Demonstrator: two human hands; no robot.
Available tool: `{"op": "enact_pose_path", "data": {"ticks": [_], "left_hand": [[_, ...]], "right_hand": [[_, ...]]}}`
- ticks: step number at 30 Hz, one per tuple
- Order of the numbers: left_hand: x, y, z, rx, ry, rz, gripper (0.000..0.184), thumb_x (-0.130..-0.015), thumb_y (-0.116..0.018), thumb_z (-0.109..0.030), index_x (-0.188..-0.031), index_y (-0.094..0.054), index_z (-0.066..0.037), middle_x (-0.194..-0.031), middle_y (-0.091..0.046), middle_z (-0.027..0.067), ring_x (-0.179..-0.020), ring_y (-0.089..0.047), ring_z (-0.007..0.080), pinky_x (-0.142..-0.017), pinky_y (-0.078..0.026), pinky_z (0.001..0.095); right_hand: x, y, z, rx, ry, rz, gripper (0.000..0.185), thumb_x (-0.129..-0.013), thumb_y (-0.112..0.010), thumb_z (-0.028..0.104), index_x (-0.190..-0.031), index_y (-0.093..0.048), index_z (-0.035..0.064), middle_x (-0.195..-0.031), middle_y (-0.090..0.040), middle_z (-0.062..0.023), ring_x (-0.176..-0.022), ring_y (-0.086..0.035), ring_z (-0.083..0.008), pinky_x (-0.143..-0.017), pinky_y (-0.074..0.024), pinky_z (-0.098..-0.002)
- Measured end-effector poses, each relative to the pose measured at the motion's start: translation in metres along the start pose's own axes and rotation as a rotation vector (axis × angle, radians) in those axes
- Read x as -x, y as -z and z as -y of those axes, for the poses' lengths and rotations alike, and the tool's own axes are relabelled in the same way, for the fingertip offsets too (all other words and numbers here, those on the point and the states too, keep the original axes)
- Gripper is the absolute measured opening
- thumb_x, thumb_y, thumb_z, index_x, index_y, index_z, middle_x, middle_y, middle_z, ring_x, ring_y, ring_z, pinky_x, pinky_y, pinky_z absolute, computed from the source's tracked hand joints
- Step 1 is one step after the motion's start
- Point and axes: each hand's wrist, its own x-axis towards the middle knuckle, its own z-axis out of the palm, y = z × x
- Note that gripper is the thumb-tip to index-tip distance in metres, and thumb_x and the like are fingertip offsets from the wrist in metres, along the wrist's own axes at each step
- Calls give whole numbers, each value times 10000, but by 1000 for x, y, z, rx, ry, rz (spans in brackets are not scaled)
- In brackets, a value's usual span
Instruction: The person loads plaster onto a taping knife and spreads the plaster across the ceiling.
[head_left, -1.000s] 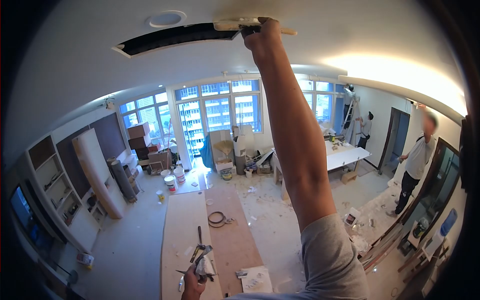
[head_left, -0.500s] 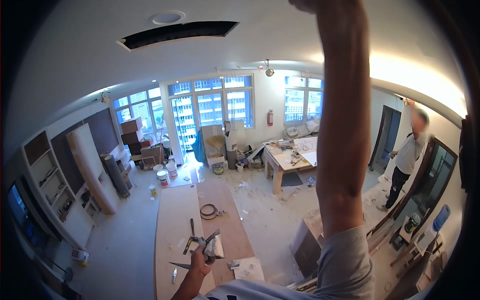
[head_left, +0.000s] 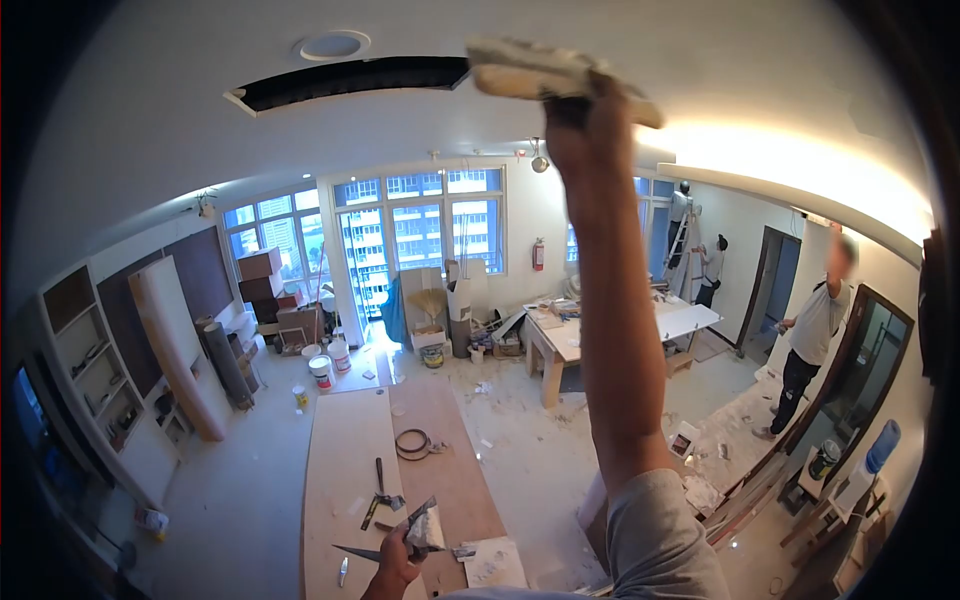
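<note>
Fingers of the right hand (head_left: 590,125) wrap a long flat trowel (head_left: 510,75), held up at upper centre of the frame.
Motion blurs them, yet they look curled about the grip; whether the blade touches the ceiling (head_left: 720,60), I cannot tell. The step in hand looks like trowel work overhead, and the next move seems to call for a level blade and steady wrist. Just left of the trowel, the dark cut-out (head_left: 360,85) has an edge that could catch it; plain ceiling at upper right gives more room. At lower centre, the left hand (head_left: 398,562) has its fingers folded round a white-smeared scraper (head_left: 427,527), near a black-handled tool (head_left: 379,475) on pale boards (head_left: 345,440). Another person (head_left: 815,330) stands well apart at right.
</note>
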Motion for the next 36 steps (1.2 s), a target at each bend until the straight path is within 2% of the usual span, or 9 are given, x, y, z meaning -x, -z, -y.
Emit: {"op": "enact_pose_path", "data": {"ticks": [3, 4, 8, 11, 16, 23, 24, 27, 36], "left_hand": [[-12, 21, -2, 56, -2, -5, 189, -957, -475, -270, -1033, -600, -151, -878, -659, -12, -742, -623, 135, -530, -478, 269], [-13, 23, -6, 71, 4, -43, 197, -963, -465, -273, -1046, -597, -152, -885, -659, -13, -743, -624, 135, -511, -473, 267], [-9, 32, -13, 92, -29, -51, 186, -947, -492, -264, -1025, -617, -150, -867, -661, -19, -718, -622, 124, -481, -462, 262], [-3, 30, -19, 65, -39, -72, 177, -936, -507, -257, -1004, -631, -151, -848, -660, -23, -697, -619, 112, -472, -457, 257], [-7, 36, -20, 77, -56, -107, 180, -938, -501, -254, -1009, -628, -148, -833, -659, -26, -667, -612, 108, -466, -449, 240], [-14, 35, -19, 52, -35, -84, 194, -954, -472, -268, -1044, -605, -159, -885, -649, -21, -735, -612, 114, -504, -474, 264], [-16, 35, -18, 65, -32, -97, 201, -957, -464, -274, -1044, -604, -159, -882, -649, -20, -728, -612, 118, -497, -470, 267], [-17, 34, -13, 70, -21, -114, 219, -964, -443, -287, -1044, -603, -159, -875, -650, -17, -716, -611, 127, -479, -462, 277], [-7, 30, -14, 70, -15, -135, 230, -969, -424, -280, -1065, -588, -150, -867, -651, -9, -704, -617, 138, -465, -461, 280]], "right_hand": [[-35, 25, -55, -43, -116, -149, 348, -912, -498, 109, -1225, -413, -19, -1150, -501, -151, -1017, -572, -288, -905, -519, -418], [-40, 27, -69, 27, -122, -195, 378, -904, -512, 119, -1243, -408, -11, -1180, -495, -158, -1054, -570, -294, -876, -545, -416], [-71, 33, -104, 14, -125, -325, 386, -891, -528, 150, -1235, -433, 2, -1151, -529, -168, -972, -614, -298, -796, -582, -427], [-94, 41, -104, -25, -119, -292, 263, -931, -451, 126, -1166, -437, 6, -1134, -527, -170, -1015, -592, -325, -874, -552, -446], [-113, 36, -103, 53, -70, -108, 305, -955, -436, 175, -1195, -441, -13, -1157, -535, -179, -1043, -584, -332, -901, -528, -476], [-92, -21, -61, 2, -213, -288, 291, -950, -475, 114, -1133, -444, -112, -979, -523, -208, -836, -563, -270, -734, -533, -305], [-89, -7, -60, 23, -127, -203, 330, -928, -509, 103, -1157, -421, -117, -1078, -480, -229, -925, -538, -291, -774, -553, -323], [-56, 29, -67, 125, -20, -133, 297, -958, -451, 167, -1197, -441, -10, -1177, -528, -183, -1055, -576, -330, -914, -523, -468], [-122, 53, -109, 79, -131, -133, 280, -949, -456, 132, -1192, -443, -6, -1187, -524, -184, -1061, -569, -335, -922, -521, -462]]}}
